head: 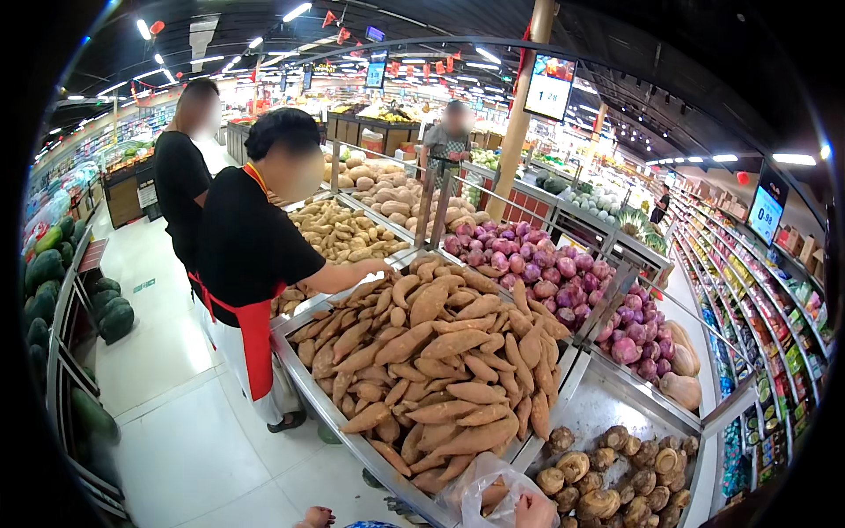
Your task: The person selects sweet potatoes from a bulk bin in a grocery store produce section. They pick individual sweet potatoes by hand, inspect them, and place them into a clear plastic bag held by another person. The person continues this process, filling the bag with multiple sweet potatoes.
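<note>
At the bottom edge, my right hand (535, 511) is closed on the rim of a clear plastic bag (480, 485), which has sweet potatoes in it or just behind it; I cannot tell which. The bag lies at the near corner of a large heap of sweet potatoes (455, 343) in a metal-edged bin. Left of the bin, over the floor, my left hand (319, 516) shows only in part, its fingers curled; whether it holds anything is not visible.
A person in a red apron (257, 350) reaches over the far left of the bin, another person behind. Purple onions (561, 270) and small brown potatoes (350, 231) lie beyond. Round brown tubers (597, 503) fill a bin at right. Watermelons (113, 320) sit by the left stand.
</note>
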The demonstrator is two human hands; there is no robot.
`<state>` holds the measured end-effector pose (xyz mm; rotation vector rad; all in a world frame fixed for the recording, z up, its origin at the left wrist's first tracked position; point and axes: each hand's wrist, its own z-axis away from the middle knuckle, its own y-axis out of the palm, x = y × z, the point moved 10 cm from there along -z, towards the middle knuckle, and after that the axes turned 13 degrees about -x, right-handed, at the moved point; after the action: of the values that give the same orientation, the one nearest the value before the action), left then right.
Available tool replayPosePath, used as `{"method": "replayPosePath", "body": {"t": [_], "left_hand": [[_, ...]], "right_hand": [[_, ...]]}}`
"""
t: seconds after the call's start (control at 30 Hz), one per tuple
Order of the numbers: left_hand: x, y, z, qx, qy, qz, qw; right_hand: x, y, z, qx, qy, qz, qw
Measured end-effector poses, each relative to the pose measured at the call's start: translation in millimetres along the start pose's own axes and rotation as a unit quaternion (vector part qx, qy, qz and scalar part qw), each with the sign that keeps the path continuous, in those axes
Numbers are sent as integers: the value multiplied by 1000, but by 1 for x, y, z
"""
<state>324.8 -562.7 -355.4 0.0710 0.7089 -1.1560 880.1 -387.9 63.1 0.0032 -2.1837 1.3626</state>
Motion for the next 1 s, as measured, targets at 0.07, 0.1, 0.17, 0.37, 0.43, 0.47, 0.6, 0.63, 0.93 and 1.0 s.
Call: {"method": "replayPosePath", "body": {"t": [0.07, 0.1, 0.17, 0.37, 0.43, 0.47, 0.6, 0.63, 0.93, 1.0], "left_hand": [[5, -4, 0, -3, 0, -7, 1000], [4, -6, 0, -6, -1, 1, 1000], [3, -9, -1, -12, -3, 18, 1000], [-7, 0, 0, -1, 4, 19, 1000], [-9, 2, 1, 9, 11, 15, 1000], [-11, 4, 1, 14, 14, 13, 1000], [-15, 4, 11, 9, 7, 0, 1000], [-16, 7, 25, 1, 0, -9, 1000], [-49, 11, 59, -6, 11, -38, 999], [-52, 12, 57, -4, 12, -30, 999]], "right_hand": [[-2, -12, 4, -6, 3, -9, 1000], [-3, -19, 5, -13, 6, -11, 1000], [-7, -31, 5, -24, 14, -18, 999], [-30, -75, 2, -77, 52, -18, 996], [-36, -86, 2, -91, 63, -21, 994], [-38, -88, 0, -98, 67, -26, 993], [-48, -99, 2, -115, 78, -32, 990], [-49, -101, 3, -118, 79, -30, 989], [-55, -113, 2, -138, 87, -37, 986], [-55, -115, 1, -142, 88, -39, 985]]}}
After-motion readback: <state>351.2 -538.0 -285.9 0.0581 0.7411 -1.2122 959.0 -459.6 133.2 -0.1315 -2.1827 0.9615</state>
